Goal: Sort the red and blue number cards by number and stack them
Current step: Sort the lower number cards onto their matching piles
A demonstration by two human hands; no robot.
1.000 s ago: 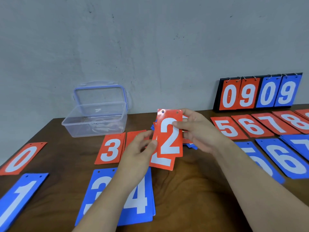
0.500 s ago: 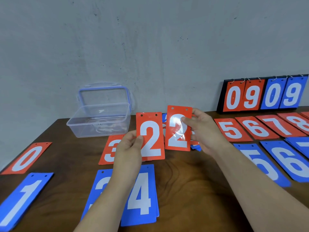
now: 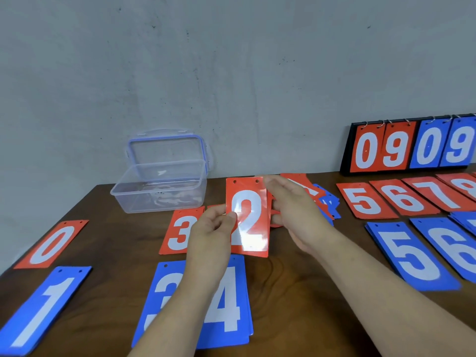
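– Gripping anything with your left hand [image 3: 213, 228]?
– Yes. Your thumb and fingers pinch the left edge of the red 2 card [image 3: 248, 217], which is lifted off the table [image 3: 296, 292] with its face toward you.
– And your right hand [image 3: 296, 210]?
– It lies against the card's right edge, thumb by the top corner, fingers tucked behind. I cannot tell whether it clamps the card.
– What lies around that grip?
– Under your left forearm are the blue 4 card [image 3: 229, 300] and the blue 3 card [image 3: 164, 292]. Behind your left knuckles is the red 3 card [image 3: 180, 233]. Past your right hand is a loose pile of red and blue cards [image 3: 327, 202].
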